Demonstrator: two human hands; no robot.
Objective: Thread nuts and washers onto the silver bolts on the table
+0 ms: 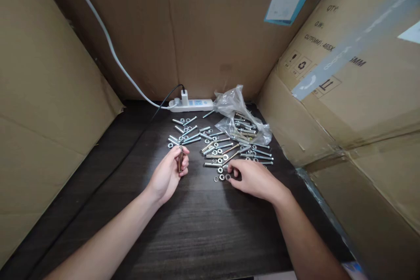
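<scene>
My left hand (169, 173) is closed around a metal expansion bolt (180, 160), held nearly upright with its top end at the fingertips. Over the near edge of the scattered hardware, my right hand (251, 177) has its thumb and index finger apart. A washer (228, 177) lies at those fingertips; whether they touch it I cannot tell. Just left of it are a nut (222, 177) and a thin ring (215, 179). Several bolts with sleeves (213, 164), washers and nuts lie loose on the dark table (197, 227) beyond both hands.
A clear plastic bag (229, 103) with more bolts (244, 131) lies at the back right. Behind the hardware sits a white power strip (205, 105) with a plugged-in charger (184, 97). A black cable (131, 148) crosses the left side. Cardboard walls (213, 43) surround the table.
</scene>
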